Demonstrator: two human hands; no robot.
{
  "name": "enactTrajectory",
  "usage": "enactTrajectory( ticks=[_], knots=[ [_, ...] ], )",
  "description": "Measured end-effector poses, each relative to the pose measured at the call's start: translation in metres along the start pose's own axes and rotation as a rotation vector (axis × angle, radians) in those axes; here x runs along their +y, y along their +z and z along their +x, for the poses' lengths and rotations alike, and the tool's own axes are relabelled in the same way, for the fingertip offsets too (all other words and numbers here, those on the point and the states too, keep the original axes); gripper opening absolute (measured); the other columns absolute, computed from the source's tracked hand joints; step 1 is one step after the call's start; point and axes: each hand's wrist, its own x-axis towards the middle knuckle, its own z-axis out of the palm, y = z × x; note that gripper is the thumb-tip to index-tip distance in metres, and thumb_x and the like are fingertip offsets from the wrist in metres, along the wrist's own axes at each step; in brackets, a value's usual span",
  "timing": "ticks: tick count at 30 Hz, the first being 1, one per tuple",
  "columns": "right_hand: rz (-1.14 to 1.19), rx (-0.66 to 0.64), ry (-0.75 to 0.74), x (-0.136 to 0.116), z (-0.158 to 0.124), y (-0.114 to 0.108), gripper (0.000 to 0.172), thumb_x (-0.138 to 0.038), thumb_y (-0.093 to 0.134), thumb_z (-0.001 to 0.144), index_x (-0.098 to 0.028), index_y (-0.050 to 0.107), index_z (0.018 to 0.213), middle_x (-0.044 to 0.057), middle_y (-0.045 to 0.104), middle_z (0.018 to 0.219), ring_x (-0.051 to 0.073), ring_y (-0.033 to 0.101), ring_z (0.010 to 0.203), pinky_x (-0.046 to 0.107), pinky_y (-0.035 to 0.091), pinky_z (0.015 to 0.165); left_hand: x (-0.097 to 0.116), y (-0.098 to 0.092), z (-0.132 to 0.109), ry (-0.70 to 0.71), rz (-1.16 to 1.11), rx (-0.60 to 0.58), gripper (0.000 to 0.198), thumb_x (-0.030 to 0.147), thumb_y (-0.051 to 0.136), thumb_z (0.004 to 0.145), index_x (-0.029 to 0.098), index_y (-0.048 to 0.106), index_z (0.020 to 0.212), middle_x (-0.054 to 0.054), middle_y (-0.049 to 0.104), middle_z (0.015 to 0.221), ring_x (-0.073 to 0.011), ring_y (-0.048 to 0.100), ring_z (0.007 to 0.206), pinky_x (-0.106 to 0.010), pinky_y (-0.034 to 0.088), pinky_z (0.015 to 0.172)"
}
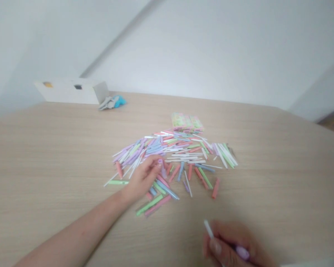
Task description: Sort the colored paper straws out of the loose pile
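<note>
My left hand [141,176] reaches into a spread of pastel plastic pen parts [153,146], with thumb and fingers pinched on a short purple tube [160,164] that looks like a pen cap or barrel. Close to the front edge, my right hand [231,243] is closed around a thin white stick [208,228], its tip pointing up and left. A rounded purple piece [242,253] also shows between those fingers, though most of it is hidden. Loose green, pink and blue tubes [167,190] lie beside my left hand.
Behind the parts stands a stack of colourful printed packets [187,122]. A white box [69,91] with cut-outs is at the back left, and a crumpled grey and blue item [113,102] lies against it. A pale wall [211,48] rises behind the wooden table [267,159].
</note>
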Motion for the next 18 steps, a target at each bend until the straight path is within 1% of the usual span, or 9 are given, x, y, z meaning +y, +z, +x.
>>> enactTrajectory(
  ticks=[2, 5, 7, 9, 12, 14, 18],
  knots=[
    [0.252, 0.130, -0.025, -0.012, 0.021, -0.012, 0.045, -0.054, 0.041, 0.088, -0.017, 0.066, 0.081, -0.001, 0.049, 0.054, 0.008, 0.039, 0.046, 0.020, 0.027, 0.040, -0.002, -0.001, 0.000, -0.001, 0.007, -0.005, 0.025, 0.035, 0.046, 0.091, 0.016, 0.056, 0.102, -0.007, 0.063, 0.093, -0.0170, 0.057, 0.083, -0.027, 0.045, 0.075],
    [0.543, 0.145, -0.025, -0.021, 0.061, -0.023, 0.033, -0.046, 0.049, 0.087, -0.018, 0.065, 0.091, -0.005, 0.046, 0.053, 0.004, 0.026, 0.038, 0.018, 0.018, 0.036, -0.005, -0.002, 0.000, -0.017, 0.018, 0.001, 0.024, 0.036, 0.045, 0.091, 0.017, 0.055, 0.101, -0.007, 0.062, 0.092, -0.0176, 0.056, 0.083, -0.028, 0.045, 0.076],
    [0.671, 0.125, -0.010, -0.021, 0.084, -0.025, 0.027, -0.039, 0.052, 0.085, -0.019, 0.064, 0.099, -0.005, 0.048, 0.054, 0.004, 0.024, 0.038, 0.017, 0.014, 0.035, -0.007, -0.003, 0.001, -0.019, 0.036, 0.003, 0.023, 0.035, 0.043, 0.092, 0.017, 0.055, 0.100, -0.006, 0.061, 0.091, -0.0175, 0.055, 0.083, -0.028, 0.045, 0.076],
    [0.727, 0.134, -0.009, -0.018, 0.102, -0.025, 0.027, -0.034, 0.054, 0.083, -0.018, 0.062, 0.104, -0.004, 0.051, 0.056, 0.005, 0.029, 0.039, 0.017, 0.017, 0.035, -0.007, -0.004, 0.001, -0.013, 0.068, 0.005, 0.023, 0.035, 0.041, 0.093, 0.017, 0.055, 0.100, -0.006, 0.060, 0.090, -0.0175, 0.055, 0.083, -0.028, 0.044, 0.076],
    [0.767, 0.173, -0.037, -0.014, 0.117, -0.022, 0.034, -0.031, 0.056, 0.081, -0.021, 0.056, 0.113, -0.005, 0.055, 0.057, 0.006, 0.033, 0.037, 0.017, 0.023, 0.034, -0.007, -0.005, 0.002, -0.009, 0.090, 0.013, 0.022, 0.033, 0.039, 0.094, 0.018, 0.052, 0.101, -0.005, 0.058, 0.087, -0.0173, 0.054, 0.084, -0.028, 0.043, 0.078],
    [0.820, 0.172, -0.066, -0.012, 0.121, -0.021, 0.033, -0.030, 0.056, 0.081, -0.024, 0.052, 0.113, -0.007, 0.055, 0.056, 0.005, 0.031, 0.035, 0.016, 0.022, 0.034, -0.006, -0.004, 0.002, -0.014, 0.084, 0.009, 0.021, 0.033, 0.037, 0.095, 0.018, 0.051, 0.101, -0.004, 0.056, 0.086, -0.0165, 0.054, 0.082, -0.028, 0.043, 0.077],
    [0.974, 0.085, -0.114, -0.007, 0.124, -0.020, 0.012, -0.025, 0.056, 0.082, -0.023, 0.054, 0.094, -0.007, 0.054, 0.056, 0.003, 0.025, 0.035, 0.015, 0.017, 0.032, -0.007, -0.002, 0.001, -0.013, 0.085, -0.038, 0.021, 0.032, 0.036, 0.095, 0.018, 0.050, 0.101, -0.002, 0.053, 0.083, -0.0148, 0.052, 0.077, -0.026, 0.043, 0.074]
  ],
)
